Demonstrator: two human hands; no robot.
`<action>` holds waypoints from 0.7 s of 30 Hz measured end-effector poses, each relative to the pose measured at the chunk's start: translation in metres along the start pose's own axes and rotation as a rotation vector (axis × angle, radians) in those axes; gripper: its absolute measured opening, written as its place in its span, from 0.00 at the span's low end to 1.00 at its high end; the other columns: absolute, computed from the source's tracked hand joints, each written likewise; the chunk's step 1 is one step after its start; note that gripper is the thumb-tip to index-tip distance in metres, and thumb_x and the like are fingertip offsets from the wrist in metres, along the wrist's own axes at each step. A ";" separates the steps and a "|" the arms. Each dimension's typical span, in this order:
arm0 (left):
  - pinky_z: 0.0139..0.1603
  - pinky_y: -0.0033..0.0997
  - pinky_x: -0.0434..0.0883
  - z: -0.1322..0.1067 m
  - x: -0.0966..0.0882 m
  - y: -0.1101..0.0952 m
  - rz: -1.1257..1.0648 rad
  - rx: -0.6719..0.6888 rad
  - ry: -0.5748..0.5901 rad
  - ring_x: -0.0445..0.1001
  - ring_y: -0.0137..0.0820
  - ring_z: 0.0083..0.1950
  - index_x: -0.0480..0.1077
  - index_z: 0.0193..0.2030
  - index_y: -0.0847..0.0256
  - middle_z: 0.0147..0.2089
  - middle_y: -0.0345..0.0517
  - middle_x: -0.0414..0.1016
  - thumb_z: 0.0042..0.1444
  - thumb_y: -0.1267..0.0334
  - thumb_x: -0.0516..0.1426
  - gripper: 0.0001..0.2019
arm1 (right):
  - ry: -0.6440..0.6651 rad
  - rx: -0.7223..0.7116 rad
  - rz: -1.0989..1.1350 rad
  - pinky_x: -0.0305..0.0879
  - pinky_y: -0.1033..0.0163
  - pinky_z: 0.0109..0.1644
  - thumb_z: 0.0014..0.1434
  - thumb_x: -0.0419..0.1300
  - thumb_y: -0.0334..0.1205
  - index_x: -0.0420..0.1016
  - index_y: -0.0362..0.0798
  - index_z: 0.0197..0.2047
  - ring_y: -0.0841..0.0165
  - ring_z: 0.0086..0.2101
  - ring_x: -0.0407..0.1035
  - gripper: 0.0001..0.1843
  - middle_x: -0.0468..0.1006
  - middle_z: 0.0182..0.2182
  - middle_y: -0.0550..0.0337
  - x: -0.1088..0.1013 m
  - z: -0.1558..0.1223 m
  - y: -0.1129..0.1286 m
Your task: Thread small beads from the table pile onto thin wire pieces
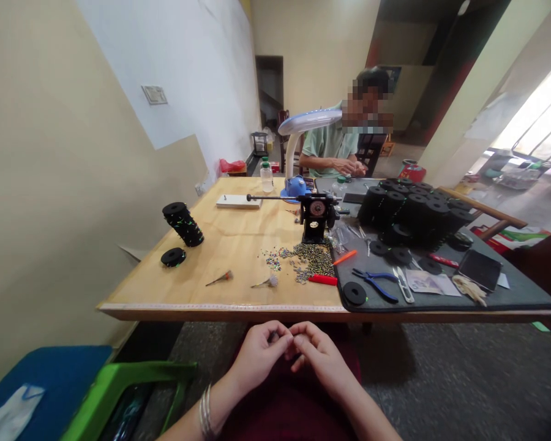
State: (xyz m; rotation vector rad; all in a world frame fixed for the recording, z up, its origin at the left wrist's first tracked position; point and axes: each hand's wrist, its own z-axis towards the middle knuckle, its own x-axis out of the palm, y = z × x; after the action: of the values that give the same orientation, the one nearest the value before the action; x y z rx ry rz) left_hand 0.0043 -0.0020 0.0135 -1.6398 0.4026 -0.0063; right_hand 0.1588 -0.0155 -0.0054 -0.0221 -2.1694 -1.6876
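The wooden counter fills the middle of the view, its right part covered by a dark grey mat. A co-worker sits at the far end under a blue and white desk lamp, hands busy with something small. On the mat stands a cluster of black spools; another black spool lies tilted on the bare wood at the left, with a loose black disc just beside it. A black hand-crank winder stands near the middle, and in front of it is a scatter of small beads. Blue-handled pliers and thread snips lie near the front edge of the mat.

Below the counter's near edge, over the lap, the left hand and right hand meet fingertip to fingertip. Each grip is pinched together on a tiny piece, dark and mostly hidden, which sits at the left fingertips; I cannot tell what it is.

My judgement is that such fine pinch work goes best with the wrists steadied on the lap, the piece held lightly at the fingertips so it is not crushed or dropped to the floor, and raised toward the light rather than worked in the counter's shadow.

The winder's dial, the wall plate and a paper on the mat carry marks too small to read.
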 end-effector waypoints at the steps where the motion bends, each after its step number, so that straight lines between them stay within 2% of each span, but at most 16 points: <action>1: 0.27 0.25 0.60 -0.001 0.000 -0.002 0.006 0.005 -0.002 0.63 0.27 0.24 0.72 0.25 0.64 0.20 0.40 0.70 0.51 0.58 0.57 0.11 | 0.006 0.000 -0.011 0.67 0.66 0.27 0.51 0.64 0.52 0.70 0.45 0.37 0.69 0.26 0.69 0.19 0.74 0.25 0.61 0.001 0.001 0.000; 5: 0.26 0.25 0.58 -0.001 0.001 -0.003 0.047 0.013 -0.018 0.60 0.26 0.23 0.71 0.24 0.64 0.20 0.38 0.68 0.50 0.61 0.57 0.09 | -0.018 0.034 -0.142 0.56 0.70 0.20 0.50 0.63 0.53 0.67 0.45 0.32 0.76 0.16 0.60 0.19 0.71 0.17 0.67 0.002 0.002 -0.004; 8: 0.28 0.25 0.59 0.000 0.000 0.002 0.027 0.027 -0.022 0.61 0.26 0.25 0.71 0.26 0.64 0.22 0.37 0.67 0.49 0.62 0.58 0.07 | -0.060 0.037 -0.239 0.48 0.71 0.19 0.50 0.63 0.51 0.65 0.46 0.27 0.78 0.14 0.54 0.17 0.67 0.13 0.70 0.000 0.003 -0.010; 10: 0.28 0.25 0.61 0.001 0.000 0.007 -0.058 0.006 -0.011 0.62 0.26 0.26 0.71 0.31 0.63 0.23 0.36 0.66 0.48 0.63 0.59 0.06 | -0.097 0.004 -0.237 0.46 0.71 0.19 0.50 0.62 0.50 0.64 0.47 0.25 0.78 0.14 0.52 0.17 0.64 0.12 0.71 -0.002 0.004 -0.014; 14: 0.29 0.27 0.65 0.001 0.000 0.016 -0.379 -0.128 0.097 0.69 0.28 0.28 0.65 0.42 0.62 0.27 0.39 0.71 0.46 0.65 0.60 0.15 | -0.180 -0.018 -0.114 0.41 0.71 0.19 0.51 0.62 0.52 0.62 0.47 0.26 0.79 0.14 0.48 0.18 0.61 0.11 0.74 -0.007 0.005 -0.020; 17: 0.34 0.30 0.68 0.001 0.002 0.019 -0.497 -0.169 0.114 0.74 0.31 0.33 0.64 0.40 0.63 0.32 0.45 0.76 0.47 0.66 0.61 0.14 | -0.228 -0.023 -0.052 0.38 0.70 0.18 0.51 0.62 0.53 0.62 0.47 0.27 0.80 0.14 0.45 0.19 0.60 0.10 0.75 -0.008 0.005 -0.021; 21: 0.31 0.29 0.69 0.001 0.004 0.023 -0.511 -0.216 0.100 0.75 0.30 0.30 0.63 0.34 0.63 0.30 0.46 0.78 0.47 0.63 0.63 0.13 | -0.246 -0.023 -0.019 0.37 0.71 0.18 0.50 0.62 0.55 0.62 0.48 0.27 0.80 0.13 0.44 0.20 0.60 0.09 0.75 -0.008 0.004 -0.023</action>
State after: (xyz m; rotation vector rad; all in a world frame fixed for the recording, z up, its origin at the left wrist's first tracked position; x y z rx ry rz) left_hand 0.0024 -0.0031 -0.0103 -1.9236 0.0500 -0.4420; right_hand 0.1589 -0.0160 -0.0298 -0.2278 -2.3310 -1.8031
